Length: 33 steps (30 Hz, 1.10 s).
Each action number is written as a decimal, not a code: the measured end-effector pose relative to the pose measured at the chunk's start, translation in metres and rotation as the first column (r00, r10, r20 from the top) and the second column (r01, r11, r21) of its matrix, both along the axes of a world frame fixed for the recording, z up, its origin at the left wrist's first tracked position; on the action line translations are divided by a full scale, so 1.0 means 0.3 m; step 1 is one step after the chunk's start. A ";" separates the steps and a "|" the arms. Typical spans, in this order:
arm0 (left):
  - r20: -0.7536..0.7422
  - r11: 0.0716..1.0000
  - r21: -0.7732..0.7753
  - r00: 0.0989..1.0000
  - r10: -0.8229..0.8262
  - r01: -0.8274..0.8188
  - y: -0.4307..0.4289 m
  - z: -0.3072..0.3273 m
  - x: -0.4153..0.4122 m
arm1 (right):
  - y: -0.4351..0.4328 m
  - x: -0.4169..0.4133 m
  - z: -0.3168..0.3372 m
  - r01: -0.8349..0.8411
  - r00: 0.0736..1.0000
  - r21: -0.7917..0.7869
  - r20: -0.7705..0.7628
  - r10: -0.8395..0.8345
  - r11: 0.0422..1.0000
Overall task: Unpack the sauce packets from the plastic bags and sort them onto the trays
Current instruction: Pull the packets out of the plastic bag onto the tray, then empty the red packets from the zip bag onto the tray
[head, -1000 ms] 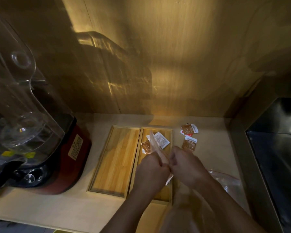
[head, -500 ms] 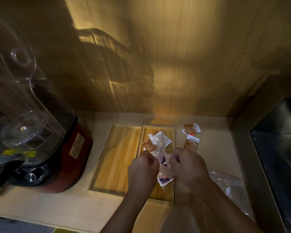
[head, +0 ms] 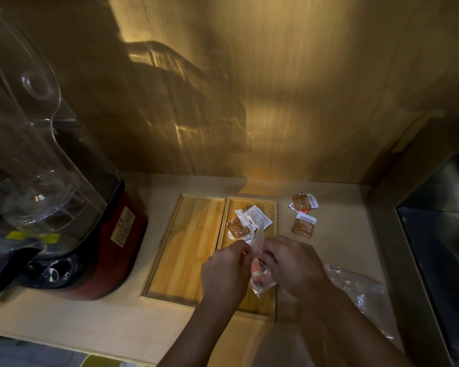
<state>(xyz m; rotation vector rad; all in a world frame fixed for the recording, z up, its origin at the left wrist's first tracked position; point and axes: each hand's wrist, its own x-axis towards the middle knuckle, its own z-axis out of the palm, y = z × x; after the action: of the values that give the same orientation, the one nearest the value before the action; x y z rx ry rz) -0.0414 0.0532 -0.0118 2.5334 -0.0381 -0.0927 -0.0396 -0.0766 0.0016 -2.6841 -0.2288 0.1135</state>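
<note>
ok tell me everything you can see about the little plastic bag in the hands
The small plastic bag is clear, thin and crumpled, held up over the near end of the right wooden tray. The left hand and right hand pinch its top between them, and the rest hangs below. Something white and red shows through it, likely sauce packets, but how many cannot be told. Whether its bottom touches the tray is unclear.

One head-worn wide-angle view, steeply down and forward over the counter (head: 170, 332); close above both hands
</note>
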 end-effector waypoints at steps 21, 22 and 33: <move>0.041 0.966 -0.124 0.972 0.233 -0.227 0.100 0.062 0.009 | -0.016 0.003 0.055 0.394 0.916 0.127 0.026 -0.400 0.910; 0.008 0.969 -0.176 0.984 0.179 -0.175 0.102 0.084 -0.004 | -0.011 0.005 0.055 0.408 0.910 0.160 0.008 -0.414 0.899; 0.184 0.989 0.072 0.973 -0.138 0.127 0.073 0.060 -0.099 | 0.043 0.011 0.061 0.404 0.906 0.374 -0.039 -0.421 0.835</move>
<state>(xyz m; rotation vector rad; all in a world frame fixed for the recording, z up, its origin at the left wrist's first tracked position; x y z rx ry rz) -0.0711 0.0752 0.0060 2.5893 -0.2846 0.0954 -0.0364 -0.0636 0.0200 -2.2897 0.2957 -0.1160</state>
